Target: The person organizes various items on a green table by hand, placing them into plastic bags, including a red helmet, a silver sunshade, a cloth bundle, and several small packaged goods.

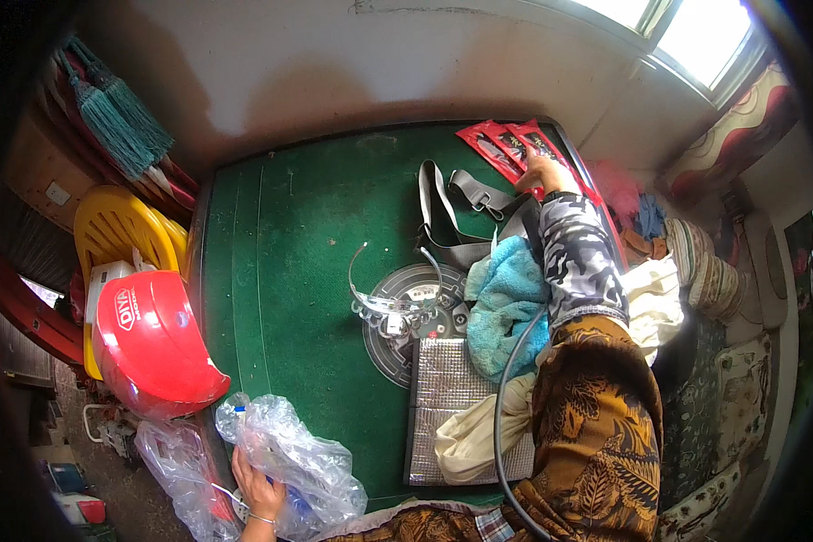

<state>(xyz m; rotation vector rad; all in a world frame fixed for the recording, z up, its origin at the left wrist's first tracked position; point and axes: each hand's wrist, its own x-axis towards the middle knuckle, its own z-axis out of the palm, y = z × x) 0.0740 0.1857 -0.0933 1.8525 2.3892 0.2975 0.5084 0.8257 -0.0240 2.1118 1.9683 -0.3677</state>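
My left hand [260,490], with a thin bracelet at the wrist, is closed on the near edge of a crumpled clear plastic bag [289,449] at the table's near left corner. Something blue shows through the bag. At the far right corner, my right hand [547,174] has its fingers on the lower ends of several red packets [506,144], which lie fanned out. Its fingertips are partly hidden. A grey strap [435,208] with a metal buckle lies just left of that hand. Under my right forearm is a blue towel [508,307].
On the green table [289,271] are a clear-framed headpiece [393,307] over a round dark printed disc [379,348], a silver foil pad [438,388] and a cream cloth [479,434]. A black cable [499,425] runs beside my right arm. A red helmet [149,343] and yellow chair [122,226] stand left.
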